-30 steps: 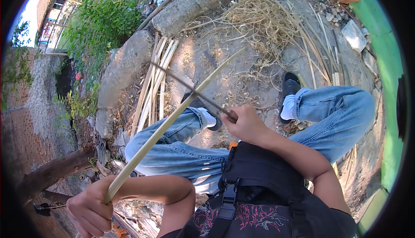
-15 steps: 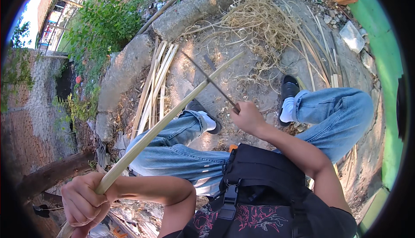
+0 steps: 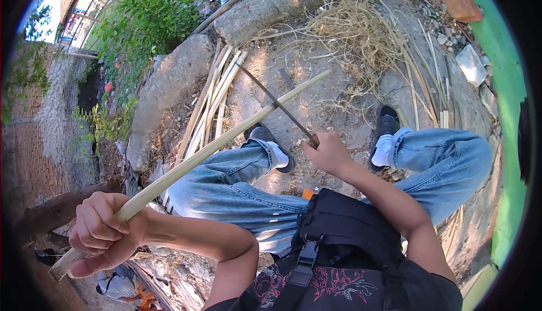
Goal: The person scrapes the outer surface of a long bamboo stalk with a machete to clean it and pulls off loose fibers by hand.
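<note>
A long pale strip, apparently split bamboo (image 3: 209, 153), slants from lower left up toward the middle. My left hand (image 3: 104, 226) is closed around it near its lower end, the thumb lying along it and the butt end sticking out past the hand. My right hand (image 3: 327, 152) is closed on the handle end of a long thin dark knife (image 3: 294, 121). The blade crosses the strip near its far end and seems to touch it. Its handle is mostly hidden by my fingers. The strip passes over my left knee.
Cut strips (image 3: 208, 105) lie beside my left foot, with more strips (image 3: 420, 85) beyond my right foot. Curly shavings (image 3: 355, 31) are heaped ahead. A concrete kerb (image 3: 169, 93) curves at left; a green wall (image 3: 497, 57) stands at right, near a white stone (image 3: 470, 65).
My left hand has shifted slightly left and up, and its thumb has straightened along the strip, whose butt end now shows. The blade still crosses the strip near its far end. The view has shifted slightly.
</note>
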